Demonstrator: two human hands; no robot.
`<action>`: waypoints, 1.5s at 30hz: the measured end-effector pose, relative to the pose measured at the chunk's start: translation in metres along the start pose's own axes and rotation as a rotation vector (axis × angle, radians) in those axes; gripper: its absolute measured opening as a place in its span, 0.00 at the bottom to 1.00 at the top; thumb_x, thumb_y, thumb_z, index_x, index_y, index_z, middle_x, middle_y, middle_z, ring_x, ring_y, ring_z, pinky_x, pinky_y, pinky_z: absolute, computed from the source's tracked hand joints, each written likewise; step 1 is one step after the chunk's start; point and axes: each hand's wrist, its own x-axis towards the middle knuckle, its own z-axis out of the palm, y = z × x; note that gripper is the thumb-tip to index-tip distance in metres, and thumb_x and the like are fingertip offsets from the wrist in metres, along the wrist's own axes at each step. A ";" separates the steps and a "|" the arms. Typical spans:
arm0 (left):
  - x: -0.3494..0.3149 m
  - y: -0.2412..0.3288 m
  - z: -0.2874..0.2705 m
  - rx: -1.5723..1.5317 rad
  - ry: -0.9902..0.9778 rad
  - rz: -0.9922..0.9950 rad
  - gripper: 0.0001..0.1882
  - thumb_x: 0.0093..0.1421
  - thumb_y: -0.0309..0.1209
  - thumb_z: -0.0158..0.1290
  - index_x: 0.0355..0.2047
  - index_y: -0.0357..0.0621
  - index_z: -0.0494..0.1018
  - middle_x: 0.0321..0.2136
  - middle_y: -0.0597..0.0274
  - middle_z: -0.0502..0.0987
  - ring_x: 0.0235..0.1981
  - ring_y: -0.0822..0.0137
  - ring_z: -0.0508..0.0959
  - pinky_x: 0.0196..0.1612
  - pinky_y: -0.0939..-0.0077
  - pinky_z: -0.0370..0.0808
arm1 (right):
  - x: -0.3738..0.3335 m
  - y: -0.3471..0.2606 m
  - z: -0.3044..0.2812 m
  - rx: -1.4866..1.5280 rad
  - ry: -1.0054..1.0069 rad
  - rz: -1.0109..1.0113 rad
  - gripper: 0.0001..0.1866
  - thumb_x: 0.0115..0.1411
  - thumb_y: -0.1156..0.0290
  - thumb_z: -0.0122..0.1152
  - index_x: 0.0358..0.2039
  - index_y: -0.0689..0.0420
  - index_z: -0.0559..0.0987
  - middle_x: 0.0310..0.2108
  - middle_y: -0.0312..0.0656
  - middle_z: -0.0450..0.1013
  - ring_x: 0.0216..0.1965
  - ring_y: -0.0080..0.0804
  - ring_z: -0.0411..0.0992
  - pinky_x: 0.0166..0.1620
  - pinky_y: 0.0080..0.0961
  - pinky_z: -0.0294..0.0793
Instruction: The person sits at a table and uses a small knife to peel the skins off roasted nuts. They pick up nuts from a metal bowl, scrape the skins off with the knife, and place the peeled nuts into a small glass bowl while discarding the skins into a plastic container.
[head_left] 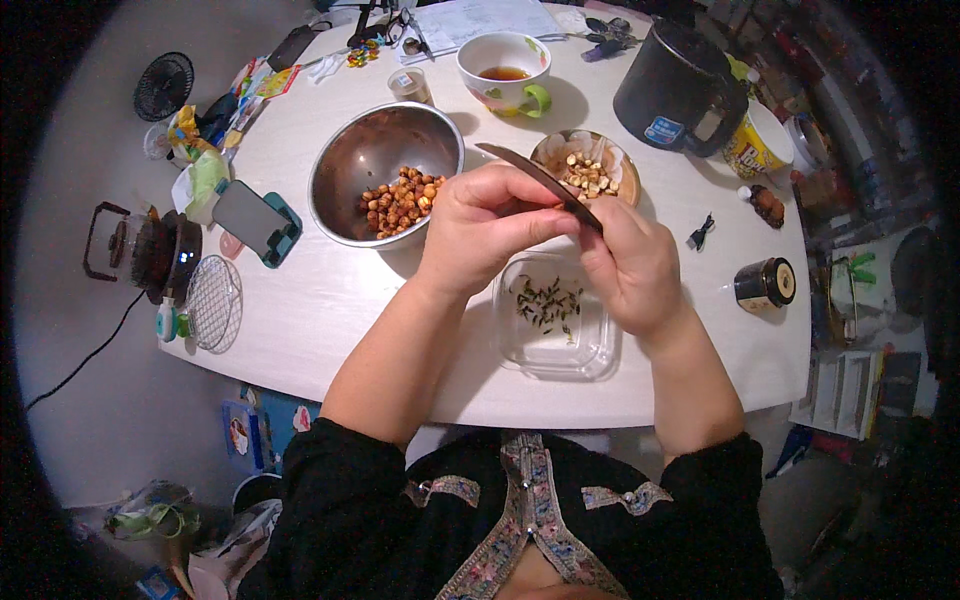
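Note:
My right hand is closed on a dark-bladed knife, its tip slanting up to the left. My left hand meets it under the blade, thumb and fingers pinched together; whatever they pinch is hidden. Below both hands sits a clear plastic box with small dark green shoots scattered on its bottom. Beside my left hand a steel bowl holds reddish-brown seeds that look like lotus seeds. Beyond my right hand, pale split seeds lie on a patterned plate.
A cup with brown liquid and a large black pitcher stand at the back. On the right are a dark jar and a short cable. Leftward lie a phone, a wire rack and a glass kettle.

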 end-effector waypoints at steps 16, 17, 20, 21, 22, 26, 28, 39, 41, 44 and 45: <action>-0.002 -0.004 0.008 -0.206 0.070 -0.157 0.14 0.55 0.19 0.61 0.43 0.33 0.77 0.38 0.55 0.81 0.37 0.68 0.80 0.44 0.75 0.78 | -0.002 0.004 0.006 -0.133 0.111 0.030 0.09 0.58 0.74 0.57 0.40 0.59 0.75 0.33 0.49 0.75 0.34 0.53 0.75 0.34 0.41 0.75; 0.000 -0.006 0.008 -0.204 0.055 -0.171 0.13 0.55 0.19 0.61 0.42 0.33 0.77 0.39 0.55 0.81 0.37 0.68 0.80 0.43 0.76 0.78 | -0.003 0.005 0.007 -0.127 0.110 0.040 0.09 0.58 0.74 0.57 0.40 0.59 0.75 0.33 0.49 0.75 0.34 0.53 0.75 0.34 0.41 0.75; -0.002 -0.004 0.008 -0.115 0.063 -0.130 0.11 0.55 0.19 0.61 0.40 0.33 0.78 0.39 0.56 0.80 0.37 0.68 0.80 0.41 0.77 0.78 | -0.002 0.001 0.005 -0.081 0.078 0.057 0.07 0.59 0.74 0.56 0.38 0.60 0.74 0.31 0.50 0.74 0.31 0.53 0.74 0.33 0.43 0.73; -0.002 -0.005 0.008 -0.131 0.057 -0.113 0.11 0.55 0.19 0.61 0.40 0.33 0.78 0.39 0.56 0.80 0.37 0.68 0.80 0.41 0.77 0.78 | -0.001 -0.001 0.007 -0.066 0.064 0.053 0.07 0.59 0.74 0.55 0.38 0.60 0.74 0.30 0.50 0.74 0.31 0.53 0.74 0.32 0.43 0.73; -0.002 -0.005 0.009 -0.146 0.052 -0.096 0.10 0.55 0.18 0.61 0.39 0.33 0.79 0.39 0.55 0.80 0.37 0.68 0.80 0.41 0.77 0.78 | -0.002 0.000 0.008 -0.065 0.078 0.057 0.06 0.60 0.73 0.55 0.37 0.60 0.73 0.30 0.50 0.74 0.30 0.53 0.74 0.32 0.43 0.73; -0.002 -0.002 0.014 -0.112 0.072 -0.106 0.10 0.56 0.18 0.61 0.39 0.31 0.79 0.39 0.54 0.80 0.38 0.68 0.80 0.42 0.77 0.78 | -0.004 0.003 0.011 -0.070 0.112 0.067 0.05 0.60 0.73 0.55 0.36 0.59 0.72 0.30 0.50 0.73 0.30 0.54 0.73 0.32 0.43 0.73; -0.002 -0.003 0.014 -0.073 0.074 -0.080 0.10 0.56 0.18 0.61 0.39 0.31 0.79 0.39 0.54 0.80 0.38 0.67 0.80 0.42 0.77 0.79 | -0.003 0.003 0.012 -0.084 0.112 0.071 0.05 0.60 0.72 0.55 0.36 0.59 0.72 0.29 0.50 0.73 0.30 0.54 0.73 0.32 0.43 0.73; -0.003 -0.003 0.016 -0.176 0.059 -0.090 0.09 0.58 0.20 0.60 0.40 0.32 0.78 0.39 0.56 0.80 0.38 0.69 0.80 0.43 0.77 0.79 | 0.001 -0.001 0.007 -0.215 0.090 0.044 0.06 0.59 0.71 0.56 0.34 0.58 0.72 0.30 0.49 0.73 0.30 0.53 0.73 0.31 0.45 0.73; -0.002 -0.004 0.016 -0.186 0.073 -0.125 0.10 0.59 0.21 0.58 0.42 0.33 0.78 0.37 0.57 0.80 0.37 0.70 0.79 0.41 0.77 0.77 | 0.001 0.004 0.008 -0.246 0.119 -0.013 0.06 0.59 0.71 0.56 0.35 0.58 0.72 0.31 0.48 0.74 0.30 0.52 0.74 0.31 0.44 0.73; 0.000 -0.005 0.016 -0.226 0.098 -0.164 0.10 0.60 0.21 0.57 0.42 0.33 0.78 0.35 0.57 0.81 0.36 0.70 0.78 0.41 0.76 0.75 | 0.000 0.006 0.009 -0.283 0.120 -0.032 0.06 0.59 0.71 0.56 0.36 0.58 0.73 0.32 0.47 0.74 0.30 0.50 0.74 0.31 0.42 0.74; 0.001 -0.004 0.016 -0.247 0.108 -0.188 0.10 0.59 0.21 0.57 0.42 0.33 0.78 0.35 0.57 0.81 0.35 0.70 0.78 0.40 0.76 0.75 | 0.000 0.007 0.009 -0.293 0.112 -0.031 0.06 0.59 0.71 0.56 0.36 0.58 0.73 0.32 0.46 0.74 0.30 0.50 0.74 0.31 0.42 0.74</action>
